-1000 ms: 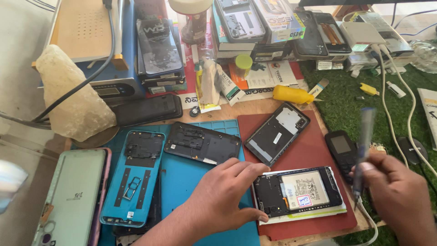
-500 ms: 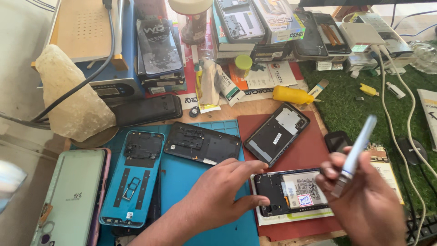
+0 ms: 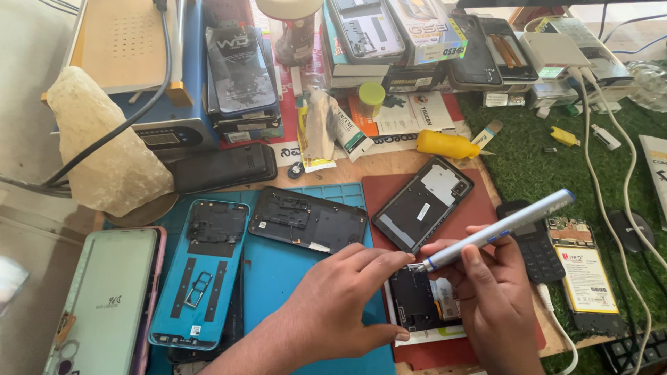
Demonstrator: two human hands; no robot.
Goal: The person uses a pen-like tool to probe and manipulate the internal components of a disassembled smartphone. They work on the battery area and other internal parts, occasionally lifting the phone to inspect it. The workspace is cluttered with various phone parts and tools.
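A wooden surface (image 3: 389,165) fills the scene in even daylight. A blue mat (image 3: 278,271) and a dark red mat (image 3: 486,201) cover it under the hands; green artificial turf (image 3: 528,160) lies to their right, pale floor (image 3: 28,90) far left.

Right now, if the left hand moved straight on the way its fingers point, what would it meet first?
Probably the tip of the silver-blue screwdriver held by the right hand; the left hand points right, its fingertips nearly there.

Two hands (image 3: 333,305), one grey screwdriver (image 3: 497,229) (pen-shaped), one yellow bottle (image 3: 445,144), one keypad phone (image 3: 531,243)
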